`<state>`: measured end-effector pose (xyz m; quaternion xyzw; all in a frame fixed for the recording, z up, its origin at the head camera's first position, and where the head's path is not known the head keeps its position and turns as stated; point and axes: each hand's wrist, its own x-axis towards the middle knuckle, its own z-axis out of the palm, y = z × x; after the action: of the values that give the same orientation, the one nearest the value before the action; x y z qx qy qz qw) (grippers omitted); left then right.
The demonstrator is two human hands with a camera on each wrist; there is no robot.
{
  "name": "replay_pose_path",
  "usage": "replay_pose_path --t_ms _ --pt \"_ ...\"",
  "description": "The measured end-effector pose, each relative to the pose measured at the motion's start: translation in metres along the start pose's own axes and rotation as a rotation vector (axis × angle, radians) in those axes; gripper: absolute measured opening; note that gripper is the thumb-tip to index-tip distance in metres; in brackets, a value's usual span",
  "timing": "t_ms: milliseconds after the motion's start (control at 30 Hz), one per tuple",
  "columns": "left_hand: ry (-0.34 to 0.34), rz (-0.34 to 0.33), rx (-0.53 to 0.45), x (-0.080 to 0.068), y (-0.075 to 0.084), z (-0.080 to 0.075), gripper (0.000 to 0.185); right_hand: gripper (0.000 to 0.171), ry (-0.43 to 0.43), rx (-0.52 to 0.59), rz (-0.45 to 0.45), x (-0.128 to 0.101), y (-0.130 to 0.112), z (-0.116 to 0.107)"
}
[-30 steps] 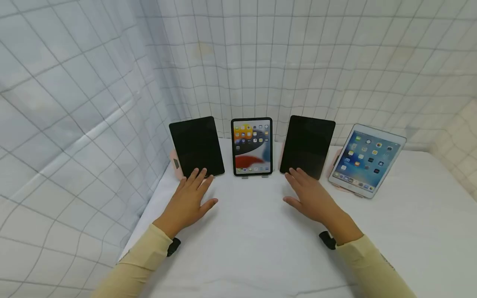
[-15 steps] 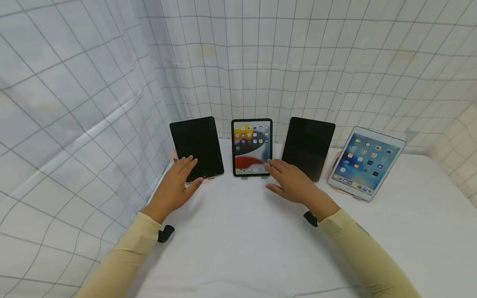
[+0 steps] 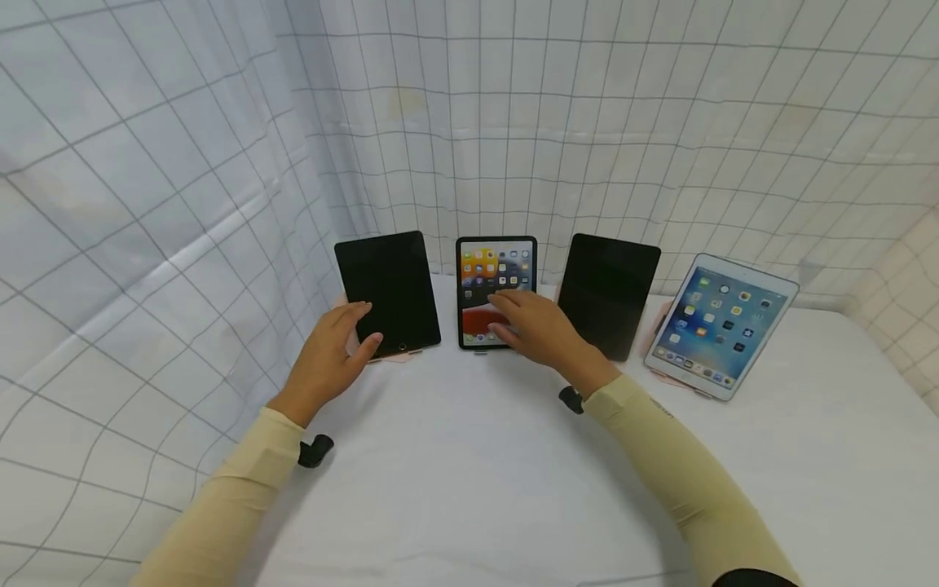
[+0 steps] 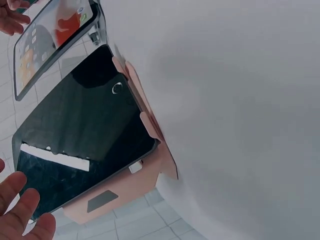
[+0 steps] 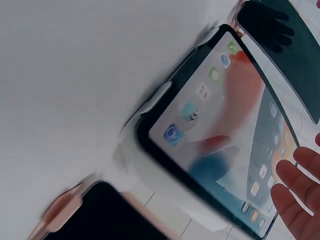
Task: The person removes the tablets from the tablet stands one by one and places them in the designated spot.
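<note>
Bending fingers (image 5: 287, 205) loosely, gripping nothing, and placing the right hand (image 3: 539, 326) over the face of the lit tablet (image 3: 482, 281), second from left along the far side of the table (image 3: 469, 489). Holding the left hand (image 3: 326, 346) equally empty, with digits slack, before the near left part of the left dark tablet (image 3: 392, 285). Leaving contact at either screen impossible to tell from hovering.

Risking, by this reading, a stray tap on the lit tablet, from such nearness to the icons (image 5: 173, 134). Possibly inviting a slide or topple of the left dark tablet, leaning on a pink stand (image 4: 147, 180), from a sideways push at the edge. Perhaps courting a knock against the right dark tablet (image 3: 609, 289), standing just beside the right hand, from a careless swing. Likely sparing the white tablet (image 3: 722, 322), leaning at the extreme right, well apart from both hands.

Counting four tablets in all: two with dark screens, two with glowing ones; three in black frames, one in white. Counting also two hands, two pale yellow sleeves (image 3: 671, 456) and two black wrist pieces (image 3: 315, 451), one per wrist. Showing pink stands at three tablets, and two pale clips (image 5: 156, 98) along the near edge of the lit tablet. Leaving the icons untallied, too small to count surely.
</note>
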<state>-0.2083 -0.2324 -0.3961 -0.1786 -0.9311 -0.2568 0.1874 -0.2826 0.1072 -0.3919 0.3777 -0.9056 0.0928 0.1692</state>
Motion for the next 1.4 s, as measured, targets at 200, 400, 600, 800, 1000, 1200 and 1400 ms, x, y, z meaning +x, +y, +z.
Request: replay_pose_path --t_ms 200,400,600,800,1000,1200,1400 --pt "0.052 -0.019 -0.035 0.010 -0.009 -0.007 0.052 0.043 0.020 -0.004 -0.067 0.029 -0.011 0.005" --pt "0.107 -0.018 -0.071 0.019 -0.013 -0.007 0.050 0.041 0.045 -0.043 -0.087 0.051 -0.017 0.009" --pt "0.197 -0.030 -0.063 0.026 -0.022 -0.006 0.041 0.038 0.062 -0.085 -0.062 0.073 -0.032 0.010" --pt "0.265 -0.054 -0.055 0.032 -0.029 -0.004 0.037 0.039 0.057 0.087 0.046 0.088 -0.046 0.008" --pt "0.317 -0.105 -0.063 0.037 -0.033 -0.005 0.037 0.040 0.072 0.226 0.155 0.100 -0.053 0.008" --pt "0.290 -0.154 -0.088 0.039 -0.036 -0.007 0.039 0.040 0.113 0.302 0.202 0.109 -0.053 0.015" --pt "0.248 -0.240 -0.112 0.043 -0.036 -0.008 0.042 0.041 0.140 0.427 0.267 0.115 -0.051 0.020"
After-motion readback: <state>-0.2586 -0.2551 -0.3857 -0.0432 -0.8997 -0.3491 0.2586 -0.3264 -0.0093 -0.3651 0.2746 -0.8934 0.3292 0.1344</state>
